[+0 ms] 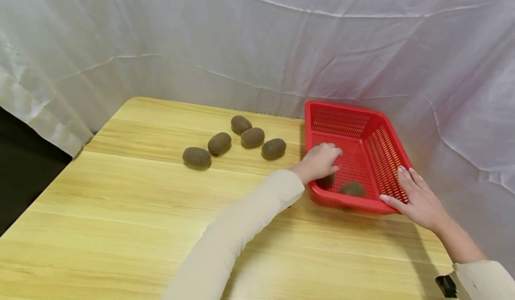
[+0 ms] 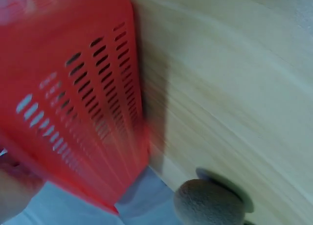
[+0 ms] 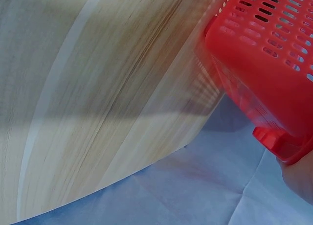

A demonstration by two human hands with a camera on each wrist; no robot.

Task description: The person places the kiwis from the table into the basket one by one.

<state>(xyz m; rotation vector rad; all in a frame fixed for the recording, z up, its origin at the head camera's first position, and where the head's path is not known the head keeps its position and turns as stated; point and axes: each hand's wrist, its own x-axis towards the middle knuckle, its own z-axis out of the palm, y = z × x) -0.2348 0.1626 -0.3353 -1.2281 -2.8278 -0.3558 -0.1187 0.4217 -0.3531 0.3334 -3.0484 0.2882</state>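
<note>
My left hand reaches over the near left rim of a red plastic basket, its fingers loosely bent and nothing seen between them. Below that hand lies a brown kiwi, partly covered by it. Another kiwi, blurred, is at the basket's near side. With thumb and fingers spread around the near right corner, my right hand holds the basket's rim. The left wrist view shows the slotted basket wall at close range, with part of the left hand at its rim.
Several kiwis lie on the wooden table left of the basket; the nearest to it is one kiwi, and the leftmost kiwi lies farther off. A pale cloth hangs behind the table and along its right side.
</note>
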